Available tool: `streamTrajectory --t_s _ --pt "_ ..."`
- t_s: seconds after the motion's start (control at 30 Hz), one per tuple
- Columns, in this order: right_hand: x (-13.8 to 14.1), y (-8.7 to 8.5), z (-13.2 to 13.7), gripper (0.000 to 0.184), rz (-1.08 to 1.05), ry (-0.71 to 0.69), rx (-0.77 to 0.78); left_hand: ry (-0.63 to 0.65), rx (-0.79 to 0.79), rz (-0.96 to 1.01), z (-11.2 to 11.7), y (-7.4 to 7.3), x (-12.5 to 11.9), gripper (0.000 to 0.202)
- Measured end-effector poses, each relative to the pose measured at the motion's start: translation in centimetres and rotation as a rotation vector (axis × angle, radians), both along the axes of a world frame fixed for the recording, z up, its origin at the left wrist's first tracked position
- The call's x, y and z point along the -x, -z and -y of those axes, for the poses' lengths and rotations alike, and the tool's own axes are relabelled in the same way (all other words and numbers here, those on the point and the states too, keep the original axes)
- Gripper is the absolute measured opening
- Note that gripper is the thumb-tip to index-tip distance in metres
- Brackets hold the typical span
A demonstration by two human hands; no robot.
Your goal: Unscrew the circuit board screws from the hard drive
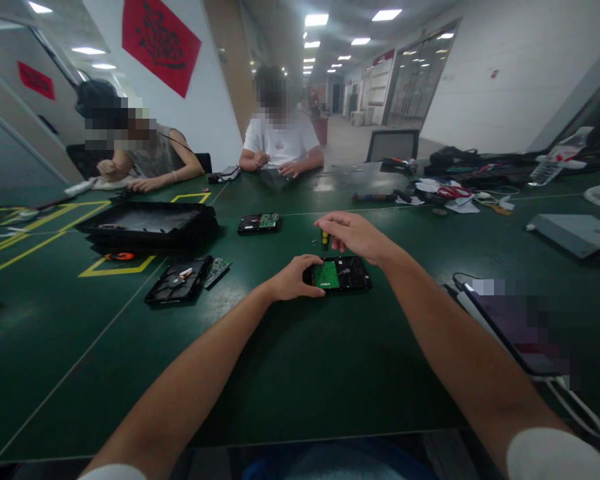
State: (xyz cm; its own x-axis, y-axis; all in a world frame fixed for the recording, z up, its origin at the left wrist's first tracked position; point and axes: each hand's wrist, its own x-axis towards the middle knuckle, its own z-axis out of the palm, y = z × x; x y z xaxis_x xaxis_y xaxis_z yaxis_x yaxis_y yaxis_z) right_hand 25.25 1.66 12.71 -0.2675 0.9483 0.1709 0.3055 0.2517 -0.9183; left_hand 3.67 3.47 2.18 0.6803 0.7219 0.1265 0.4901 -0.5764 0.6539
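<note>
In the head view a black hard drive (354, 273) with a green circuit board (326, 275) lies on the table in front of me. My left hand (296, 279) grips its left end, thumb on the near edge and fingers on the far edge. Just beyond the drive, my right hand (353, 235) has its fingers closed around the top of a short yellow-and-black tool, which looks like a screwdriver (325, 240) held upright. Whether its tip touches the drive is hidden. Tiny light specks, perhaps screws (314, 241), lie left of the tool.
To the left are an opened drive casing (176, 280), a loose circuit board (217, 272) and stacked black trays (150, 223). Another hard drive (259, 223) lies farther back. A tablet-like device (515, 327) with a cable stands at right. Two people sit across the green table (300, 387).
</note>
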Motion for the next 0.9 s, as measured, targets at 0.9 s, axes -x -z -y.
streamTrajectory --t_s 0.9 --pt "-0.8 3.0 2.7 0.045 0.277 0.181 -0.496 0.027 -0.013 0.024 0.3 0.4 -0.6 0.087"
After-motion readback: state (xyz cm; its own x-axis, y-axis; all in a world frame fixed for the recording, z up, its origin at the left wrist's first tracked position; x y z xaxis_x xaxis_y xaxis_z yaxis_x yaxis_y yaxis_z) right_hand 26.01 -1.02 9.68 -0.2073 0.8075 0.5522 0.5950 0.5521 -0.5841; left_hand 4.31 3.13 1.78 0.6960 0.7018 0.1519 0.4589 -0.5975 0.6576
